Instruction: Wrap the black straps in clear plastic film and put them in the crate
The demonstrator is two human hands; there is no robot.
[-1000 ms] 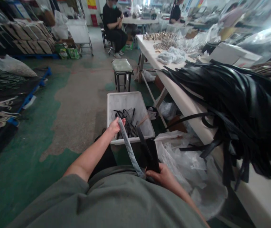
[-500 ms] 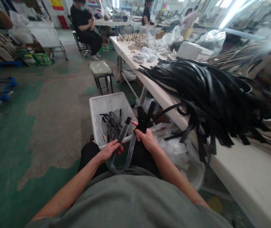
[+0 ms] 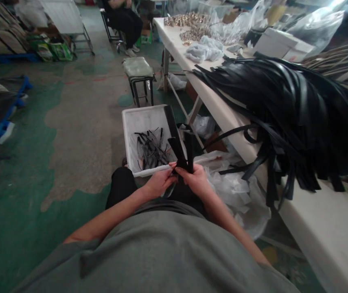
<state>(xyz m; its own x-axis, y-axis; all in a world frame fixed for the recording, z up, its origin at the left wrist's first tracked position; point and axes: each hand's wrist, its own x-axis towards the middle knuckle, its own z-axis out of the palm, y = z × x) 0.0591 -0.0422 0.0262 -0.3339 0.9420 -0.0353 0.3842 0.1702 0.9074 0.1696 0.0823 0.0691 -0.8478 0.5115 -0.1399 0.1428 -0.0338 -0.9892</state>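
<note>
Several black strips point(image 3: 178, 151) fanned up over the lap from the right hand point(image 3: 197, 179), which grasped them; the left hand point(image 3: 160, 182) pinched at their base. It seemed a gathering step, calling for steady grip. A white bin point(image 3: 145, 118) stood ahead; rightward, drooping straps point(image 3: 283, 93) crowded the worktop point(image 3: 329, 232).

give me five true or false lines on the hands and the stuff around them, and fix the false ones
1. The right hand grips several black strips. True.
2. The left hand is held far from the right hand. False: the left hand is close beside it.
3. Thin dark pieces lie in the white bin. True.
4. The stool is nearer the person than the white bin. False: the stool stands beyond it.
5. A black pile lies on the table. True.
</note>
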